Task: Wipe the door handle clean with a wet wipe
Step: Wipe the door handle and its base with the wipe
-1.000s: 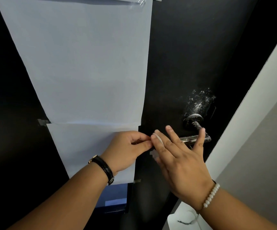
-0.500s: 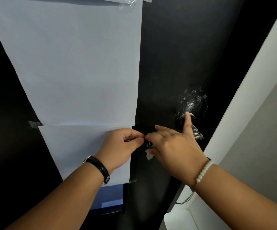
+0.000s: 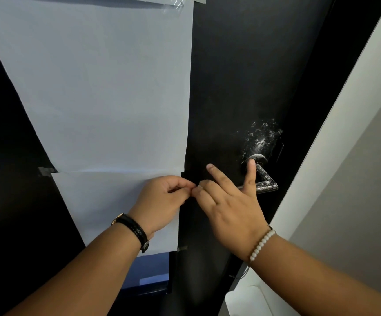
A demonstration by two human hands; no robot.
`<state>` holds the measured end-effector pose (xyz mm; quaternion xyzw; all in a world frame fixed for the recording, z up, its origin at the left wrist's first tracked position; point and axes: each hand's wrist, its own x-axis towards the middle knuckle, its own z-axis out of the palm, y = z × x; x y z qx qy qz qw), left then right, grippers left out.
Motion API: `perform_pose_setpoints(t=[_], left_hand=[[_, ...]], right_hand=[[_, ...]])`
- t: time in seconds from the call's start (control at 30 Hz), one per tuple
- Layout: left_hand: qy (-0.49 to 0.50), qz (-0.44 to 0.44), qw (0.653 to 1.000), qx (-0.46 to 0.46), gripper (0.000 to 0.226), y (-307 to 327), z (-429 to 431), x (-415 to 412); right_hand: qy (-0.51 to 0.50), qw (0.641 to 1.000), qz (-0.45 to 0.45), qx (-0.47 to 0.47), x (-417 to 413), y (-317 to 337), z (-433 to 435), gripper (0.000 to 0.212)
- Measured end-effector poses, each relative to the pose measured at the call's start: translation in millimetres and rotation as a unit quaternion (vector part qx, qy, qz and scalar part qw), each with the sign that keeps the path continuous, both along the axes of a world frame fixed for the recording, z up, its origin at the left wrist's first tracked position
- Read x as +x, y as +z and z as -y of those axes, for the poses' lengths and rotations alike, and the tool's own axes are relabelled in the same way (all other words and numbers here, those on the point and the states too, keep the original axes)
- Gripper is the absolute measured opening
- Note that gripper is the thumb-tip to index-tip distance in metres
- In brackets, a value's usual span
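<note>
My left hand is curled, thumb & fingers pinched together; my right hand pinches at the same spot, index & pinky splayed out. Can't tell what's in either grip, no wipe visible now. The door handle sits just right of my right hand, on the black door, speckled w/ white residue. Papers hang left. Judging by that, wiping isn't done yet.
</note>
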<state>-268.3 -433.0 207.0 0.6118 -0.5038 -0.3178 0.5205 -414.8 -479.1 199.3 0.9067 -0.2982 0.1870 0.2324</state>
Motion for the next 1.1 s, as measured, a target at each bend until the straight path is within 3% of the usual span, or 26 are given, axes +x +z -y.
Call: perform_pose_setpoints(t=[0.17, 0.27, 0.4, 0.53, 0.67, 0.83, 1.1], left_hand=[[0.008, 0.003, 1.0, -0.004, 0.018, 3.0, -1.3, 2.8], [0.007, 0.002, 1.0, -0.003, 0.016, 1.9, -1.1, 2.4], [0.016, -0.001, 1.0, -0.004, 0.018, 0.3, -2.2, 1.4], [0.026, 0.003, 1.0, -0.001, 0.018, -1.1, -2.1, 4.0], [0.025, 0.0, 1.0, -0.006, 0.02, -0.7, -1.7, 5.0], [0.021, -0.013, 1.0, -0.013, 0.019, 1.7, -1.2, 2.8], [0.006, 0.011, 1.0, -0.008, 0.019, 2.8, 0.8, -1.7]], right_hand=[[0.003, 0.999, 0.037, -0.011, -6.4, -5.2, -0.1, 0.036], [-0.003, 0.999, 0.042, -0.005, -7.4, -1.3, 0.5, 0.024], [-0.025, 1.0, -0.012, 0.001, 3.9, 10.7, 5.0, 0.028], [-0.011, 0.998, -0.049, -0.027, 13.6, 13.9, 4.6, 0.01], [0.017, 0.997, -0.047, -0.055, 15.0, 9.1, 5.8, 0.031], [0.094, 0.993, 0.01, -0.067, 6.9, -1.5, 10.6, 0.024], [0.062, 0.995, 0.054, -0.052, -16.4, -10.6, 6.6, 0.044]])
